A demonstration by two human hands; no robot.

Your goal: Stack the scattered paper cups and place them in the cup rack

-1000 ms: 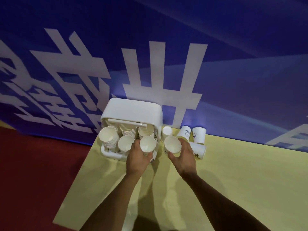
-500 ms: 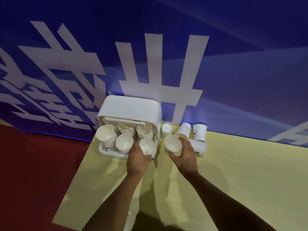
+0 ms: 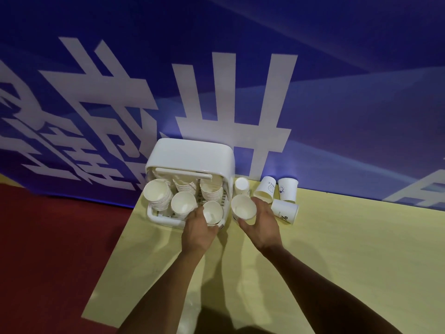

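Observation:
A white cup rack (image 3: 192, 156) with a raised lid stands at the table's far left corner, filled with several stacks of white paper cups (image 3: 157, 196). My left hand (image 3: 196, 231) grips a cup stack (image 3: 212, 214) at the rack's front right slot. My right hand (image 3: 261, 225) holds another paper cup (image 3: 243, 209), mouth toward me, just right of the rack. Loose cups sit behind it: one upside down (image 3: 241, 186), one tilted (image 3: 266, 191), one upside down with a print (image 3: 287, 189), and one lying on its side (image 3: 285, 211).
The yellow table (image 3: 337, 261) runs right and toward me. Its left edge drops to a red floor (image 3: 48, 249). A blue banner wall (image 3: 337, 104) with white characters stands right behind the rack and loose cups.
Both hands keep their cups and stay nearly in place. The left hand's stack has sunk slightly lower into the rack's front right slot.

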